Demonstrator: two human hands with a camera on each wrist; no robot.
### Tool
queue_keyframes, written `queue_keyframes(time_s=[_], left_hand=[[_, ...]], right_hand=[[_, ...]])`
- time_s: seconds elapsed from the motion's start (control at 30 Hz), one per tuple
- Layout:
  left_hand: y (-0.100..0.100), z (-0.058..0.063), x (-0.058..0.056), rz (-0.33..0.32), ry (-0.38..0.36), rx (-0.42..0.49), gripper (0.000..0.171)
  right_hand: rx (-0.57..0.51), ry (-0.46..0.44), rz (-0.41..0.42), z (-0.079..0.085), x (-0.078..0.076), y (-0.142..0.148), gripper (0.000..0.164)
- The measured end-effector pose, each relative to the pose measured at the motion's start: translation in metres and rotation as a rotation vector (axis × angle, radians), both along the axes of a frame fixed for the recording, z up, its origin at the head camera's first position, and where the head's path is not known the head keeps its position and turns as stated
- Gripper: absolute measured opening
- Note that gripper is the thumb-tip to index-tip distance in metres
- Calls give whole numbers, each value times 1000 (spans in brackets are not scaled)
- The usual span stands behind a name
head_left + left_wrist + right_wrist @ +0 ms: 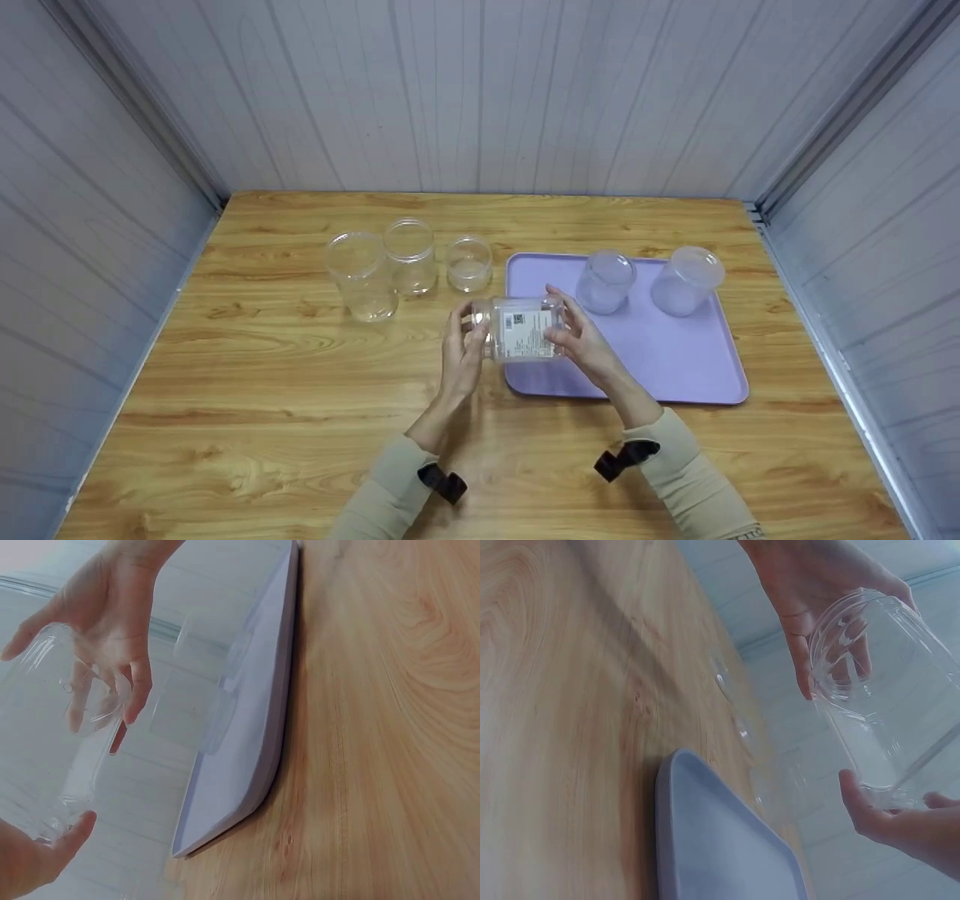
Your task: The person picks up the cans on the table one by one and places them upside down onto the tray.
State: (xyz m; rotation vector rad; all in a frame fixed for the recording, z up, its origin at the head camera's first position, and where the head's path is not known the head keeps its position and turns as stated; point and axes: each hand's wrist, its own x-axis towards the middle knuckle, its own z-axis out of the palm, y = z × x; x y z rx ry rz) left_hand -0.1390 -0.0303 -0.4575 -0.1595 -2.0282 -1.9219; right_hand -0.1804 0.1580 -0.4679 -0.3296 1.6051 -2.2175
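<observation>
A clear plastic jar (525, 330) with a white printed label lies on its side in the air, over the left edge of the purple tray (637, 382). My left hand (461, 356) grips its ringed end; whether a lid is on there I cannot tell. The other end is held by my right hand (589, 341), thumb on the label side. In the left wrist view the right hand (112, 611) spreads round the jar's base (97, 701). The right wrist view shows the left hand (825, 592) around the ringed end (836, 652).
Two frosted containers stand on the tray's back part: a shorter one (606, 283) and a taller one (686, 281). Left of the tray, on the wooden table (285, 405), are a tall clear cup (364, 277), a clear jar (410, 259) and a short jar (469, 264). Panel walls enclose the table.
</observation>
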Motion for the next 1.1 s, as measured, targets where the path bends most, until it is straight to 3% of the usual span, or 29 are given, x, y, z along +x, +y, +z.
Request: queue_keyframes(time_s=[0.23, 0.5, 0.73, 1.0, 1.1], left_hand=[[-2, 2, -3, -65, -64, 52, 42], [-9, 7, -5, -144, -99, -4, 45], [-18, 14, -7, -119, -104, -89, 41], [-28, 22, -9, -85, -98, -171, 32], [-34, 12, -15, -89, -79, -208, 33]], right_hand=[[47, 65, -42, 5, -3, 0, 74], [126, 135, -48, 13, -5, 6, 77], [286, 234, -73, 20, -11, 9, 80], [495, 286, -91, 31, -21, 18, 81], [573, 309, -87, 45, -21, 18, 82]])
